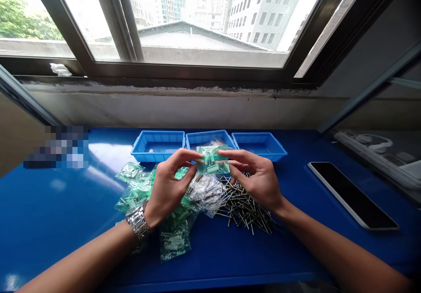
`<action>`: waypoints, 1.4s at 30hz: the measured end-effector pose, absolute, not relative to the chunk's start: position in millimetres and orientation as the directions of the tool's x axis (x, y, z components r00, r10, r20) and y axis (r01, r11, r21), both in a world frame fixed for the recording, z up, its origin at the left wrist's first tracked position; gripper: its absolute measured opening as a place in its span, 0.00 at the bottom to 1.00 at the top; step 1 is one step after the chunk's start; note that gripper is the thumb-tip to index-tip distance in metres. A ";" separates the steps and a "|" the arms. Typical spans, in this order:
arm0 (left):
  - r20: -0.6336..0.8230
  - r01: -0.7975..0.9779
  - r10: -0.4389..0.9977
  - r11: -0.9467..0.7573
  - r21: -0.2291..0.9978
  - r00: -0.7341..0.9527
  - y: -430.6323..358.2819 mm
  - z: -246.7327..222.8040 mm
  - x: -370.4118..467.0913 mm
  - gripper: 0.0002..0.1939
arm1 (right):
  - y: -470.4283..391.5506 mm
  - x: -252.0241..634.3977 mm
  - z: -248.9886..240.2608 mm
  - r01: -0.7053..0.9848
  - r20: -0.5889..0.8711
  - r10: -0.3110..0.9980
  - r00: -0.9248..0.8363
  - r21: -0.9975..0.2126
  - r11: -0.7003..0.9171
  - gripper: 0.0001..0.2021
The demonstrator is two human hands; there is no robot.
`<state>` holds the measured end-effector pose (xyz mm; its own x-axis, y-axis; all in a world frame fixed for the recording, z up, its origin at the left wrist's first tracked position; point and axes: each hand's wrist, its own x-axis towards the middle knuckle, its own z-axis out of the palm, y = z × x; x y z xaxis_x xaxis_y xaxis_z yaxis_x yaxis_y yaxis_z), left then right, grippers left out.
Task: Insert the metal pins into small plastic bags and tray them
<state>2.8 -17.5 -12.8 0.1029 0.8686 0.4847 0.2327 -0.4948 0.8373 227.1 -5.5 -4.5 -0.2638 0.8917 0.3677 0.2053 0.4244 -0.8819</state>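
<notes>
Between both hands, a small clear green plastic bag with pale strip-like pieces inside is held up above the table. My left hand pinches its left edge between thumb and fingers; a metal watch is on that wrist. The right edge is pinched by my right hand. Below the left hand lies a heap of similar green bags. Clear bags of small parts, too fine to name, lie under the held bag. A pile of thin dark and brass-coloured metal rods spreads below the right hand.
Three blue trays stand in a row at the back: a left tray, a middle tray partly hidden by the held bag, and a right tray. A phone lies on the blue table at right. A blurred patch covers something at far left.
</notes>
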 end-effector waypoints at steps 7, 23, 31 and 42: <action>0.453 0.244 0.884 -0.467 0.850 0.114 -16.1 -14.5 1.7 0.05 | -3.0 226.8 -4.3 0.205 0.354 0.897 -0.264 -0.888 0.411 0.13; 0.213 0.061 0.954 -0.231 0.971 0.209 -16.7 -10.1 4.3 0.12 | -1.1 227.4 -3.8 0.046 0.131 0.926 -0.354 -0.986 0.157 0.12; 0.209 0.065 0.954 -0.227 0.972 0.215 -16.6 -9.8 4.6 0.13 | 0.1 226.8 -3.7 -0.001 0.118 0.928 -0.354 -0.992 0.126 0.13; 0.276 0.086 0.944 -0.295 0.952 0.180 -17.4 -11.6 1.7 0.08 | -0.3 227.4 -4.2 0.055 0.185 0.930 -0.318 -0.976 0.213 0.09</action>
<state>1.7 -17.4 -11.6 0.1797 0.9442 0.2761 0.0860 -0.2947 0.9517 227.4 -0.3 -4.2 -0.3185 0.9297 0.1851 0.0547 0.2129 -0.9755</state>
